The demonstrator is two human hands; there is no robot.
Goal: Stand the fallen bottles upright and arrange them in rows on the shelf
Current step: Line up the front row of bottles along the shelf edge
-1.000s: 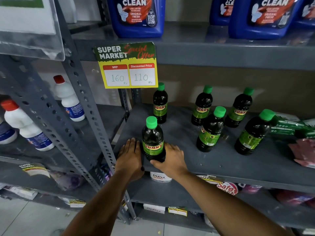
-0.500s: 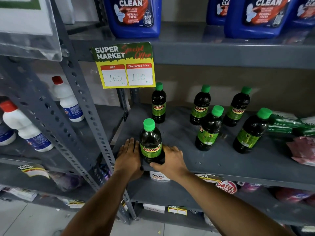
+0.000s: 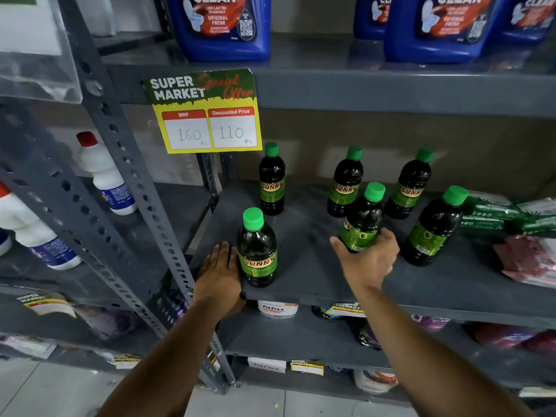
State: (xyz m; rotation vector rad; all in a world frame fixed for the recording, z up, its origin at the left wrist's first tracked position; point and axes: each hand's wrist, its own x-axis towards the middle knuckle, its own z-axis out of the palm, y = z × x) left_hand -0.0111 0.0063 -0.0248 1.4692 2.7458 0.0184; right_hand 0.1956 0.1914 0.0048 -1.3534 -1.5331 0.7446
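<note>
**Risk check: second front bottle in hand, neighbours close**

Risk 1: the middle bottle [image 3: 362, 219] is gripped low on its body and leans a little. Judgement: pulled forward fast, its top could tip over the fingers and fall off the shelf [image 3: 316, 284] edge.

Risk 2: the back bottle [image 3: 344, 186] stands just behind it and the right-hand bottle [image 3: 433, 227] near its side. A sideways swing could knock either down.

Right hand [image 3: 368, 260]: fingers curled around the lower body of the middle bottle, thumb on its left side. Whether the base is lifted I cannot tell.

Left hand [image 3: 219, 272]: open and flat, palm down on the shelf's front edge, its fingers touching the left side of the front-left bottle [image 3: 257, 251], not gripping. That bottle stands upright at the front corner. All six bottles visible are upright; spacing is uneven.
</note>
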